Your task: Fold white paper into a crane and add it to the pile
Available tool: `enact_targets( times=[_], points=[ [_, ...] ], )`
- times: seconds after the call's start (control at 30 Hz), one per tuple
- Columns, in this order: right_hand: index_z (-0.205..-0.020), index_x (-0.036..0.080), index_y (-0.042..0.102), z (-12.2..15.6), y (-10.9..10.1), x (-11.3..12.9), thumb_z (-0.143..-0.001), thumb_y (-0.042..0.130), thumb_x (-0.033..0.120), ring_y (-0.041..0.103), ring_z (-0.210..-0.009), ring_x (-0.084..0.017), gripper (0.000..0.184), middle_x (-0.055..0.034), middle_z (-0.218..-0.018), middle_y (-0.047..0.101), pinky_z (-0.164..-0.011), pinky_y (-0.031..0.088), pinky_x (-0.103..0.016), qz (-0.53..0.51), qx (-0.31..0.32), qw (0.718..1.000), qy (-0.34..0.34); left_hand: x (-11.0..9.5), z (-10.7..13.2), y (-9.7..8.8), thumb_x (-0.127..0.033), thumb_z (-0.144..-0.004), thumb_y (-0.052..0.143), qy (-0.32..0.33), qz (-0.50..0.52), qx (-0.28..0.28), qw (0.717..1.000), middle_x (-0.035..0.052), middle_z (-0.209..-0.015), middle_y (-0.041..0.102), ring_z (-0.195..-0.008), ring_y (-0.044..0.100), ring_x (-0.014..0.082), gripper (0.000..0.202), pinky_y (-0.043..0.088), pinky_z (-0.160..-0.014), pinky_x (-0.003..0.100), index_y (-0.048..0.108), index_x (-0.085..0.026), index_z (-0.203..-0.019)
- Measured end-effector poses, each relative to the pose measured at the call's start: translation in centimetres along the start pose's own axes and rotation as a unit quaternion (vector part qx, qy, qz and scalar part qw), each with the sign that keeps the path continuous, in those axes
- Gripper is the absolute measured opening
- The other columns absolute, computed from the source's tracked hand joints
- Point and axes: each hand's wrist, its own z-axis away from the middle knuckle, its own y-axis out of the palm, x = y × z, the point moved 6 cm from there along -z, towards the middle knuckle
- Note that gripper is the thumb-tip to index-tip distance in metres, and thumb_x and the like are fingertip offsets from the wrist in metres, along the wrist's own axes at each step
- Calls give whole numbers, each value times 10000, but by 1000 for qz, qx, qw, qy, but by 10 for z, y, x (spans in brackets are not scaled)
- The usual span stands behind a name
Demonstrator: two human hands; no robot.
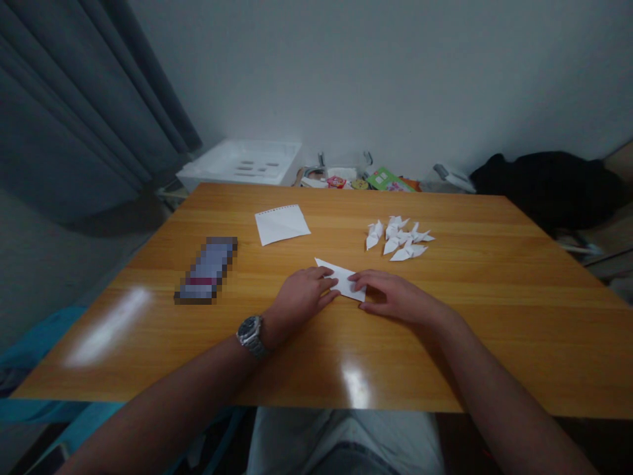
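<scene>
A folded piece of white paper (345, 280) lies on the wooden table in front of me, with a pointed corner at its upper left. My left hand (309, 288), with a metal watch (251, 333) on the wrist, has its fingertips and thumb on the paper's left part. At the right end, my right hand (388, 294) grips the paper between its fingers and thumb. Several folded white paper cranes (406, 239) sit in a group beyond my right hand. Farther back on the left rests a flat white sheet (281, 224) with a perforated edge.
A pixelated phone-like object (206, 270) lies on the left of the table (494, 356). Behind the far edge are a white plastic tray (247, 161), a green packet (390, 179) and small items. A dark heap (548, 185) is at the right, a grey curtain (84, 99) at the left.
</scene>
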Motion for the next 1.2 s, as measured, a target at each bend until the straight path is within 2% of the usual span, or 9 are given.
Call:
enact_targets(
  times=[0.13,0.23,0.3,0.43,0.67,0.93,1.2],
  points=[
    [-1114,244,694,-1,-1,3,-898,640,152,619,-1233,-227,240,-77,-1327,667,-1076,479,-418,11,-1,1000,-9,0,0,0,-379,-1038,488,-5,6,-1,1000,89,-1307,678,-1127,655,250,337,529,-970,390,724,-197,-1195],
    [-1010,232,704,-2,-2,3,-951,588,175,641,-1181,-217,142,-80,-1270,690,-1030,502,-410,23,-11,1000,-5,0,0,0,-377,-1027,510,2,7,-4,1000,97,-1321,673,-1154,649,264,336,525,-995,411,713,-188,-1218],
    [-980,226,705,-2,-3,2,-978,561,199,641,-1166,-214,147,-84,-1246,695,-1016,504,-409,29,-18,999,-7,0,1,0,-370,-1030,501,15,11,0,1000,97,-1323,675,-1167,648,264,340,526,-1002,409,704,-188,-1233],
    [-999,223,714,-2,-7,-2,-992,549,222,651,-1105,-209,165,-85,-1172,709,-992,509,-395,34,-51,998,-9,-2,5,1,-373,-1037,486,60,25,15,998,85,-1325,677,-1144,664,239,323,537,-983,375,718,-218,-1200],
    [-1012,206,718,-3,-15,-8,-974,585,259,645,-937,-212,148,-78,-1004,699,-849,519,-365,65,-114,990,43,-12,8,1,-380,-1031,508,119,53,18,991,110,-1381,640,-1230,614,251,338,467,-1088,436,692,-216,-1263],
    [-980,201,701,-5,-12,-14,-949,617,254,628,-917,-220,104,-68,-963,664,-819,497,-351,60,-160,982,83,-20,8,4,-387,-1029,508,141,28,40,989,94,-1415,613,-1225,592,272,375,454,-1076,445,639,-217,-1336],
    [-982,192,683,-8,-6,-19,-929,647,224,616,-930,-223,72,-65,-966,642,-819,485,-344,62,-185,975,103,-23,9,-1,-362,-1043,485,147,44,48,987,93,-1415,615,-1262,584,248,362,440,-1101,415,627,-203,-1334]
  ],
)
